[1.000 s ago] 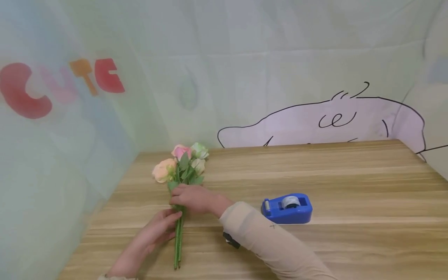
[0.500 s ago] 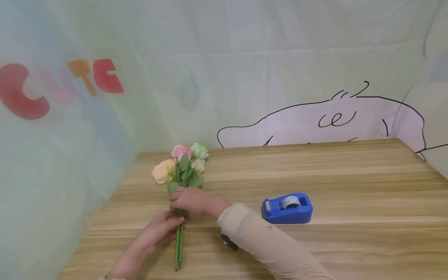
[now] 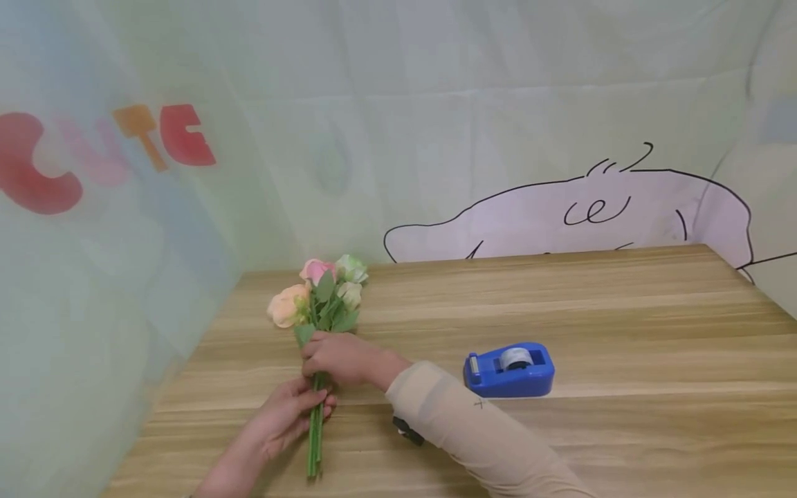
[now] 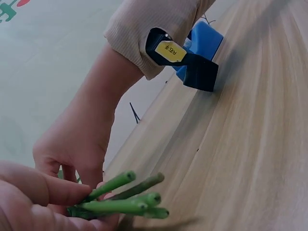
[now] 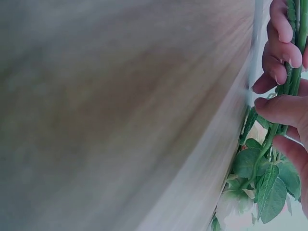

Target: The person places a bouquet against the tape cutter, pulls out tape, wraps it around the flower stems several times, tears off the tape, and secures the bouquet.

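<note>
Lower left of centre in the head view, a bunch of pink, peach and pale-green flowers [image 3: 324, 288] is showing; right hand [image 3: 344, 357] is gripping its thin green stems [image 3: 312, 446] higher up, left hand [image 3: 283, 416] is pinching lower. Light, even pressure should be keeping them bundled.

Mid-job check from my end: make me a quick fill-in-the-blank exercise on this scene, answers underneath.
1. Compared with the right hand, the left hand grips the stems ____ from the blossoms.
2. The tape dispenser on the table is ____ in colour.
3. In the head view, the dispenser stands to the ____ of the stems.
4. The lettering at upper left in that view spells ____.

Missing words: farther; blue; right; CUTE.
</note>
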